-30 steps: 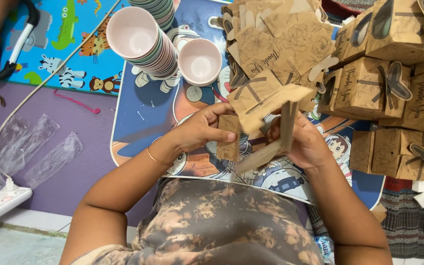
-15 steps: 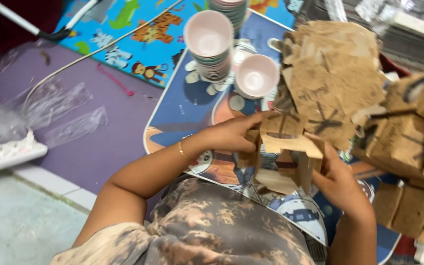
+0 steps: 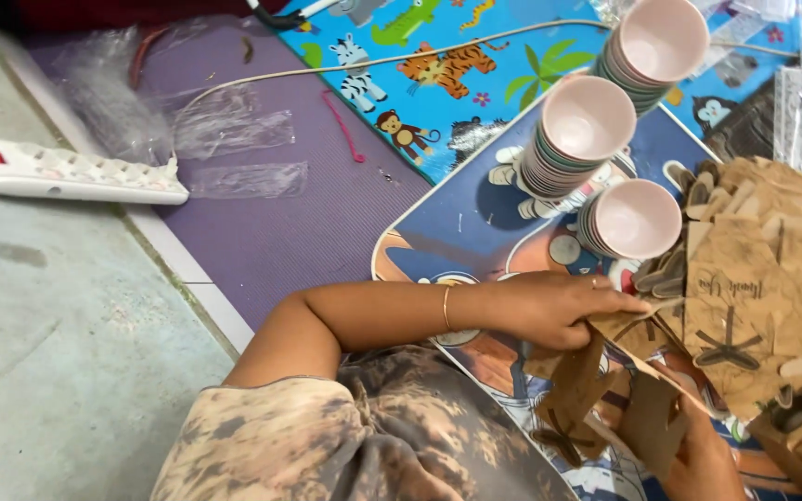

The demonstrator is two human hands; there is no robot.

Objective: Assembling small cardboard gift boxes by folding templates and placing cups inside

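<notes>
Nearest, at lower right, the right hand (image 3: pixel 698 455) grips the lower flaps of a brown cardboard box blank (image 3: pixel 619 394), fingers closed on it. Just beyond, the left hand (image 3: pixel 554 306) presses flat on the blank's upper edge, fingers extended, thumb pinching underneath. To the right lies a pile of flat cardboard blanks (image 3: pixel 763 278). Farther off stand three stacks of pink paper cups (image 3: pixel 587 130) on a cartoon play mat (image 3: pixel 447 232). Far left, a white power strip (image 3: pixel 67 172).
</notes>
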